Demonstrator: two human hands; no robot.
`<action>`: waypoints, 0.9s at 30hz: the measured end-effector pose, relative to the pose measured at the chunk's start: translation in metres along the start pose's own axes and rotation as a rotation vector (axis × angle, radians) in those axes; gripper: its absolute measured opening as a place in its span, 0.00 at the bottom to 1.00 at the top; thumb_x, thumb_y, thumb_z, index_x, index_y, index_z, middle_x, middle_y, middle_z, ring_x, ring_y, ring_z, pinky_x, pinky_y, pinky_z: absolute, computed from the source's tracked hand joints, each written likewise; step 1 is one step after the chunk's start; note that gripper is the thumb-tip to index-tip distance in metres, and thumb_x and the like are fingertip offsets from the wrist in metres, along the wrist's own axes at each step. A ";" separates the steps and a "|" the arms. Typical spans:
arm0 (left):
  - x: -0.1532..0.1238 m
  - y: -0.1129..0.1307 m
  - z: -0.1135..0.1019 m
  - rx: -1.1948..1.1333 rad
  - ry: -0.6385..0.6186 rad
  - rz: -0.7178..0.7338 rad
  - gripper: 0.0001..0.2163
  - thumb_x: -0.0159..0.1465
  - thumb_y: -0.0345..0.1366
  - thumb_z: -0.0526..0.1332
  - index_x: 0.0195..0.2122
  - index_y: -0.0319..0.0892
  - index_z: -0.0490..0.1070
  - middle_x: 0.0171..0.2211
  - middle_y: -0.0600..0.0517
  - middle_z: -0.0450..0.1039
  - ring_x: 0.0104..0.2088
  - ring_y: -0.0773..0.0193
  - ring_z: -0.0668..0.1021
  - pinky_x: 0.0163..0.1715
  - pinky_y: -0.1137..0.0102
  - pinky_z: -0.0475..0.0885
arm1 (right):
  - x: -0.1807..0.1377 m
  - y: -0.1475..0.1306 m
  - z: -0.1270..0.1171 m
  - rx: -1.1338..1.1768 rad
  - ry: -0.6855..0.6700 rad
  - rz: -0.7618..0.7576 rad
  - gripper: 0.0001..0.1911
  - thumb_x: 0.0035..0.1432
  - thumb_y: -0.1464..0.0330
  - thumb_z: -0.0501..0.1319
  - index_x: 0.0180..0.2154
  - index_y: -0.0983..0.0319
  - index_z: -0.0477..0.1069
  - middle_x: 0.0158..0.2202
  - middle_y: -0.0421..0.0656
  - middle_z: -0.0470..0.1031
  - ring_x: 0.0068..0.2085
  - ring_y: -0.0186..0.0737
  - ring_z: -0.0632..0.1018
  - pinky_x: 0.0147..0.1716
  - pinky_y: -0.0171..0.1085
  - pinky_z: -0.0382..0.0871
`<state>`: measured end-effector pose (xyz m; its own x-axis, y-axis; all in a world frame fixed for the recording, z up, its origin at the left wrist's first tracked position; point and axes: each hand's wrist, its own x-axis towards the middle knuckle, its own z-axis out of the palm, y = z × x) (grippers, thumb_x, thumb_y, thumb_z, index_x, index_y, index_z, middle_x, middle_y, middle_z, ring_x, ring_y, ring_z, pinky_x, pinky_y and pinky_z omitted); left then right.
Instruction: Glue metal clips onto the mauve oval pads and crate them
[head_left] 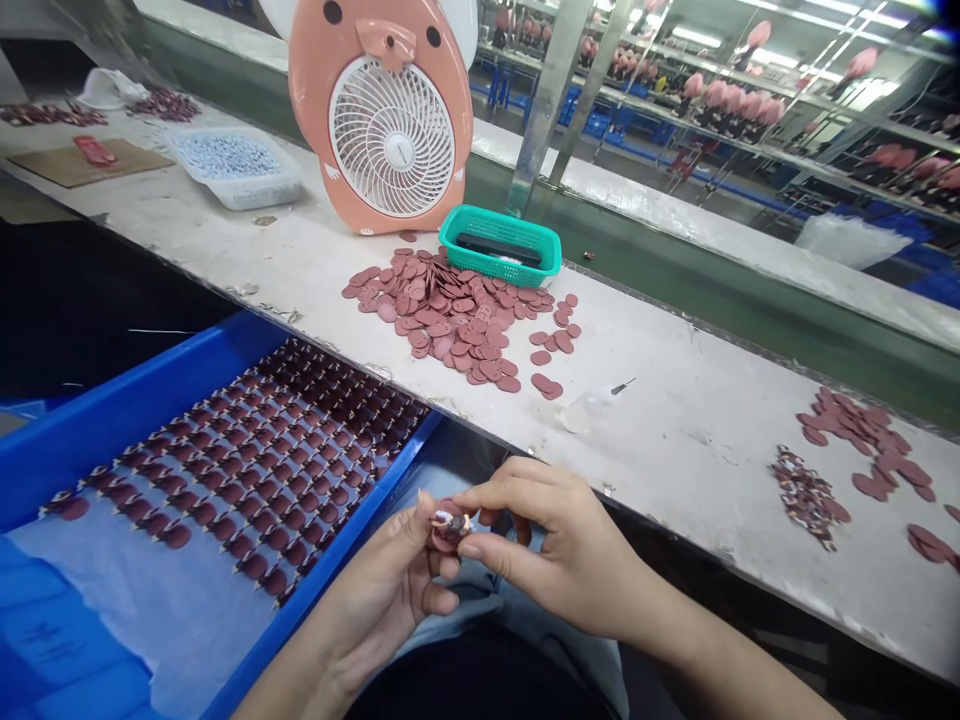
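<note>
Between my two hands, just in front of my lap, is a small painted figurine (453,520) with a reddish-brown oval disc (442,543) behind or under it. My left hand (401,570) pinches its left side between thumb and fingers. From the other side, the thumb and forefinger of my right hand (547,540) close on the same piece. Whether figurine and disc are joined is hidden by my fingers. To the left, a blue crate (397,470) holds rows of similar figurines on discs (262,450), laid on a pale sheet (90,590).
A pile of oval discs (457,320) lies on the worktable (675,430) beside a green basket (551,255) and an orange fan (307,100). A needle-tipped bottle (589,408) lies nearer. Small figurine parts (806,495) and more discs (855,430) are at right; a white basket (255,190) stands at left.
</note>
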<state>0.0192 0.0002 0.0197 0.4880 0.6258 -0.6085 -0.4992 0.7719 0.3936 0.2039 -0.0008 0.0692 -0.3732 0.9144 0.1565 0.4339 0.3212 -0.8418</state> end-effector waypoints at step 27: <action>0.016 0.005 0.003 0.294 0.316 0.551 0.20 0.46 0.51 0.77 0.29 0.40 0.79 0.20 0.56 0.69 0.20 0.71 0.67 0.14 0.79 0.66 | -0.026 0.013 0.011 -0.711 0.461 -0.591 0.08 0.64 0.67 0.66 0.44 0.63 0.77 0.23 0.39 0.75 0.22 0.34 0.71 0.20 0.37 0.66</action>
<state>0.0267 0.0144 0.0140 -0.0345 0.9068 -0.4201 -0.3784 0.3772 0.8453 0.2101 -0.0228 0.0481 -0.3987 0.5209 0.7548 0.7240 0.6840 -0.0896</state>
